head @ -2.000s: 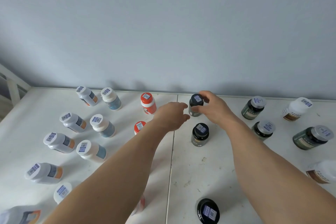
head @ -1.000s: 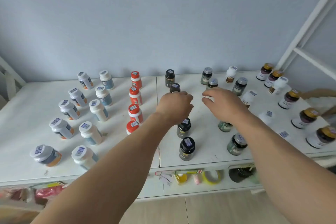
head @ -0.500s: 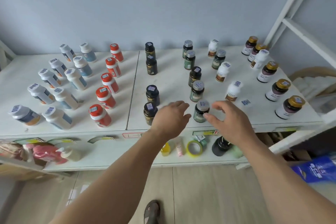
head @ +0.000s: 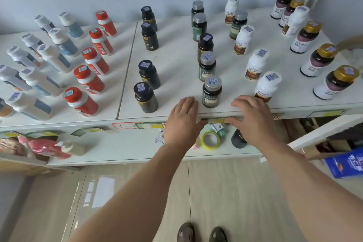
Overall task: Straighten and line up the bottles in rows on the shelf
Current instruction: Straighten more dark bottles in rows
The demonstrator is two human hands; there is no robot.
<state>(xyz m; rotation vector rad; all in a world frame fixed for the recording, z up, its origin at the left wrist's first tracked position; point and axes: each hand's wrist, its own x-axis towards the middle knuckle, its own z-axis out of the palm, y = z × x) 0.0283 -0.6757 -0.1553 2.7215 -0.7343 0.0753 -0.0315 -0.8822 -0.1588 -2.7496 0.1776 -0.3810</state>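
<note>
White shelf [head: 176,65] against a blue wall carries bottles in rows running near to far. Both hands hover at its near edge, fingers spread, holding nothing: left hand [head: 183,122] and right hand [head: 253,122] flank the nearest silver-capped green bottle [head: 211,92] without touching it.

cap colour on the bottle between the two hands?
Silver-grey, with a blue-and-white barcode sticker on top; the bottle shows in the head view.
</note>
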